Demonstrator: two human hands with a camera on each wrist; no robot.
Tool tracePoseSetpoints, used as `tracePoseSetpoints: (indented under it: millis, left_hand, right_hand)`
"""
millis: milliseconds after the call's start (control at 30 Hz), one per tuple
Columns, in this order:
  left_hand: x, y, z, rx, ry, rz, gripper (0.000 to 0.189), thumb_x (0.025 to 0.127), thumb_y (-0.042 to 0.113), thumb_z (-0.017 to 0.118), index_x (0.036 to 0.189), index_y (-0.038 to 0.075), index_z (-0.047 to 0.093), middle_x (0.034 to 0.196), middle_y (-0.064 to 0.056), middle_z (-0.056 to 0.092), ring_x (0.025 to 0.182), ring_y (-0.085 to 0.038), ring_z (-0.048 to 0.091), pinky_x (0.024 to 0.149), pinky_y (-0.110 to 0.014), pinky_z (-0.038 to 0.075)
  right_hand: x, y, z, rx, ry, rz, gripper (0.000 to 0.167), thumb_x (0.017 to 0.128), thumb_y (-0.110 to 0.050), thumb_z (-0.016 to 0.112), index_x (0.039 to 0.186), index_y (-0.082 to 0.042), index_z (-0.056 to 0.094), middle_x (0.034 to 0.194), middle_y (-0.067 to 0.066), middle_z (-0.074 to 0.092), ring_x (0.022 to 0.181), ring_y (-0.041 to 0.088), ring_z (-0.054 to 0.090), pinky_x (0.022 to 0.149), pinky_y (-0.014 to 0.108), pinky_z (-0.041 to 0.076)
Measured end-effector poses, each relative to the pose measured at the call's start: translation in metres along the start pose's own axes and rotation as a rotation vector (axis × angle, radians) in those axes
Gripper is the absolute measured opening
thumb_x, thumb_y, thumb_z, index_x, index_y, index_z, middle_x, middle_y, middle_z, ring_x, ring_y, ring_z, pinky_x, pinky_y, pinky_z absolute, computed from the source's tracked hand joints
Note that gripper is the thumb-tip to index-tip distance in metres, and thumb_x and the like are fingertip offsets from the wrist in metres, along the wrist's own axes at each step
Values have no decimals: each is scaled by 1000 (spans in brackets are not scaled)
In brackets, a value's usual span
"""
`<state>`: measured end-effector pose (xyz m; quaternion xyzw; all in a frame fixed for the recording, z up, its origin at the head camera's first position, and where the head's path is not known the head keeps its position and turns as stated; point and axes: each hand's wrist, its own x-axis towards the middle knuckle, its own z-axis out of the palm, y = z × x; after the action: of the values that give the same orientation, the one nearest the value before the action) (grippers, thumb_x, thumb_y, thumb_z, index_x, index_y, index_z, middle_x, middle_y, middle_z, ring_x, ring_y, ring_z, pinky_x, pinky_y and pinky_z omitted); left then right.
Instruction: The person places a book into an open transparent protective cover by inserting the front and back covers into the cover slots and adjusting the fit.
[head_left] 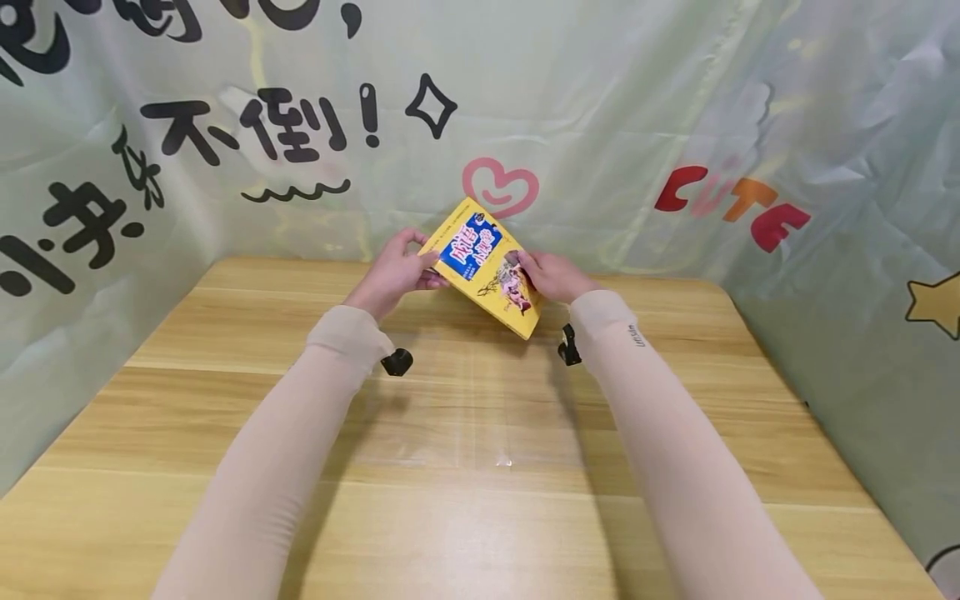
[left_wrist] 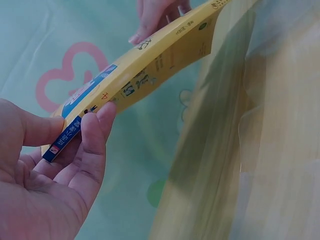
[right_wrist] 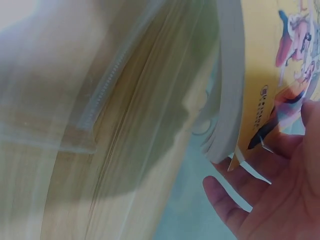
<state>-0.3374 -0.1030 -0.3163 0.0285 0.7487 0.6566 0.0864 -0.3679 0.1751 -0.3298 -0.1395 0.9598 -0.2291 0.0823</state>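
Note:
A yellow paperback book (head_left: 491, 271) with a blue title panel and a cartoon figure is held tilted above the far part of the table. My left hand (head_left: 397, 271) pinches its upper left corner, thumb on the cover and fingers beneath. In the left wrist view, that left hand (left_wrist: 60, 170) grips the blue end of the spine (left_wrist: 67, 135), and the book bows slightly. My right hand (head_left: 557, 277) holds the opposite edge. The right wrist view has the right hand (right_wrist: 280, 185) with its thumb on the cover and fingers behind, beside the grey page edges (right_wrist: 231, 80).
A clear plastic sheet or bag (right_wrist: 45, 135) lies flat on the wooden table (head_left: 225, 433), nearer than the book. Behind the table hangs a printed pale green cloth (head_left: 600, 100). Small black devices (head_left: 397, 362) sit at both wrists.

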Motion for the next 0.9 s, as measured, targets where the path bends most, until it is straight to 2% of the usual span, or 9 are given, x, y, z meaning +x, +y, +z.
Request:
tracePoseSetpoints:
  millis: [133,367,567,733,900]
  left_hand:
    - [-2,3,0,1,-8,3,12,114,15,52,123,11,47,123,-21,71,86,-22,77,84,-28,64]
    - [-5,5,-1,2,-13,9,9,114,14,52,121,12,47,123,-22,71,86,-22,77,93,-35,64]
    - [-3,5,-3,0,-15,11,8,113,14,52,119,13,47,119,-21,71,84,-21,76,91,-34,65]
    - [-4,6,-3,5,-22,18,10,113,15,53,121,13,48,118,-20,72,84,-21,76,95,-38,64]
    - [-5,7,-4,18,-41,32,10,113,15,53,122,12,48,119,-20,72,86,-22,76,88,-31,64]
  right_hand:
    - [-2,1,-1,44,5,-12,65,118,-47,21,153,-1,51,113,22,64,108,36,63,112,52,47]
    - [-6,5,-4,24,15,-48,67,118,-43,22,159,4,43,131,29,64,127,42,61,124,55,40]
    - [-8,9,-5,50,11,-37,60,118,-41,28,146,5,56,117,25,67,110,36,63,111,52,48]
    - [-10,12,-6,70,14,-39,55,118,-39,32,137,3,62,113,22,68,105,33,64,104,49,51]
    - [-14,13,-8,88,-13,-30,59,118,-41,30,144,3,60,116,23,69,107,34,65,106,51,51]
